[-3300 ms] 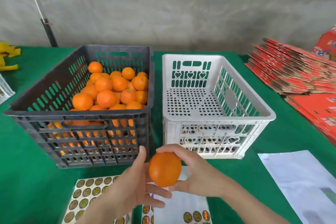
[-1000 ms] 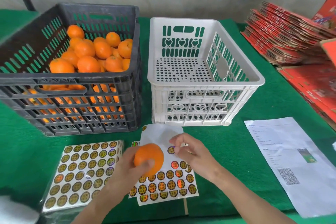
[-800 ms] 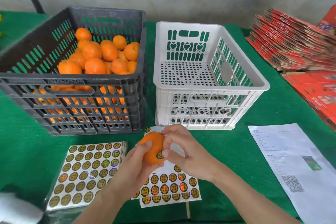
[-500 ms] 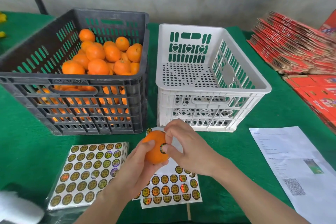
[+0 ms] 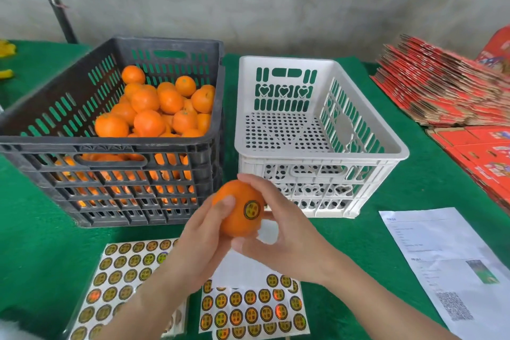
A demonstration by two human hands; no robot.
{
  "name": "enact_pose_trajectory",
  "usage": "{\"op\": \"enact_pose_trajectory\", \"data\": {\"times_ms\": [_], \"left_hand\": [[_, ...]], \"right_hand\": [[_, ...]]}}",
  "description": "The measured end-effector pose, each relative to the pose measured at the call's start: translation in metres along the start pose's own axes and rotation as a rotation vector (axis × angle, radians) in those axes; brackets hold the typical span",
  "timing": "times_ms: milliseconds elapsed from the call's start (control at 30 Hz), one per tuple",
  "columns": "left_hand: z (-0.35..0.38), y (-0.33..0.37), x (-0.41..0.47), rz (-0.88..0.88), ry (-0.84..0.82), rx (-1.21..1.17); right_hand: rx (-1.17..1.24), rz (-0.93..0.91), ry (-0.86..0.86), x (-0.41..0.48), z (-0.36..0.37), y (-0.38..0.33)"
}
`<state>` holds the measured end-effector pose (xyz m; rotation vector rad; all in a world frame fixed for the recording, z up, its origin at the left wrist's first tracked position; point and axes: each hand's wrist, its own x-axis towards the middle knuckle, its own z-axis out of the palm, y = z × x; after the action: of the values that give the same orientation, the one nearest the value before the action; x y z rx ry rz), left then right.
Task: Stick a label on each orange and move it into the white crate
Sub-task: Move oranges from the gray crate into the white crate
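Hands are sharing one orange [image 5: 234, 225] in the air over the near part of the table. The left hand [image 5: 198, 251] is cupping it from the left and from below, its thumb pressing on the upper front, while the right hand [image 5: 284, 240] is curling its fingers over the top and right side, with the thumb tucking in under the bottom. The fruit is sitting between the two palms, nearly round and a little taller than wide, its long axis standing about upright. A round gold-and-black label [image 5: 252, 210] is sticking to the side that is facing the camera, right of centre.

Below the hands two sticker sheets are lying on the green cloth [image 5: 41, 243]: a full sheet [image 5: 121, 273] to the left and a partly used sheet [image 5: 248, 309] under the right wrist. Just behind the orange the white crate [image 5: 325, 63] is standing with nothing showing on its holed floor, its near wall rising right behind the right hand's fingers. Beside it on the left, a black crate [image 5: 110, 146] is holding a heap of loose oranges [image 5: 154, 107]. A printed page [image 5: 441, 257] is lying to the right, and flat red cartons [image 5: 441, 85] are stacking up at the far right
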<state>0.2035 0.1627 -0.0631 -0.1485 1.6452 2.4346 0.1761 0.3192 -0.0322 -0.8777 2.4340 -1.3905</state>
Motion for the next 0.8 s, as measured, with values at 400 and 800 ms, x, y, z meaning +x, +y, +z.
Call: {"op": "enact_pose_trajectory", "data": {"times_ms": [400, 800], "left_hand": [[-0.071, 0.124, 0.117, 0.351, 0.438, 1.501], [-0.065, 0.118, 0.111, 0.315, 0.42, 1.448]], "right_hand": [[-0.737, 0.43, -0.368, 0.19, -0.106, 0.043], [-1.039, 0.583, -0.591, 0.221, -0.085, 0.1]]}}
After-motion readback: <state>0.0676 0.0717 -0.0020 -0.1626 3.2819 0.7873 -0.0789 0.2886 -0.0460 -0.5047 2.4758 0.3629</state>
